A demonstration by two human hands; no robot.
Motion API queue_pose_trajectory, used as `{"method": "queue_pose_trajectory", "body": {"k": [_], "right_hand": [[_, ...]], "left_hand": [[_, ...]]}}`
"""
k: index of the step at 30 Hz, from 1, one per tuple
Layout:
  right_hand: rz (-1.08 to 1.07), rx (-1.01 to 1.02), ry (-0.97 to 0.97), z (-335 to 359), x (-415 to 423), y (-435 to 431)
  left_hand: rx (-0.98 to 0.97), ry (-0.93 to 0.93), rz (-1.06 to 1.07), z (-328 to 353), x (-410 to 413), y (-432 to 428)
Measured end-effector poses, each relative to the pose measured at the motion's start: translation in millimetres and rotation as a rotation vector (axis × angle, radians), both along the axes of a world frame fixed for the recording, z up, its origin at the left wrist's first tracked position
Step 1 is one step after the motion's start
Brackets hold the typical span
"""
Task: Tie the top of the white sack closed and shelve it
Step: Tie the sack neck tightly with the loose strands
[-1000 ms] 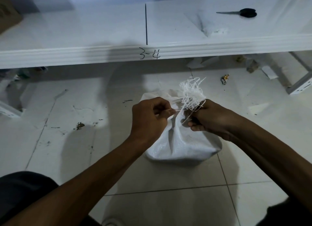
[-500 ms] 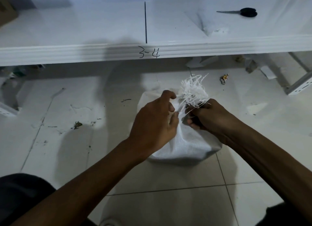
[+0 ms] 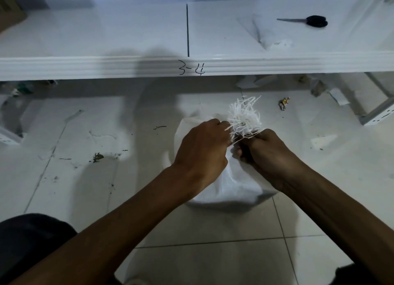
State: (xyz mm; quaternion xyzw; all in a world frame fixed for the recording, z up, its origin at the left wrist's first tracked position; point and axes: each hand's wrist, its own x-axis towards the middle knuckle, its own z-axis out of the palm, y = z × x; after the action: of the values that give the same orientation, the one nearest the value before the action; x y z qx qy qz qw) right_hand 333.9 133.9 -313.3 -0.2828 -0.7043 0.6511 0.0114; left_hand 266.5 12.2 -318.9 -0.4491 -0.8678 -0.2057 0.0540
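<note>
Tiled floor [image 3: 85,189], white sack [image 3: 230,184]: left hand [image 3: 202,148] moved back beside right hand [image 3: 268,154], both pinching frayed neck [image 3: 245,118], knot unfinished.

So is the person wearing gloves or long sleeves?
No. The left hand and right hand are bare, with no gloves, rings or watch showing. Both forearms are bare too, no sleeves in view. Dark clothing shows at the bottom corners.
</note>
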Motion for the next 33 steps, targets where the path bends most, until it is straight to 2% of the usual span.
{"method": "queue_pose_trajectory", "body": {"k": [26,33], "right_hand": [[0.03,-0.091,-0.012,21,7,14],[0.009,-0.025,-0.051,14,3,18]], "left_hand": [[0.031,-0.098,0.022,33,4,-8],[0.098,-0.213,0.081,22,-8,-5]]}}
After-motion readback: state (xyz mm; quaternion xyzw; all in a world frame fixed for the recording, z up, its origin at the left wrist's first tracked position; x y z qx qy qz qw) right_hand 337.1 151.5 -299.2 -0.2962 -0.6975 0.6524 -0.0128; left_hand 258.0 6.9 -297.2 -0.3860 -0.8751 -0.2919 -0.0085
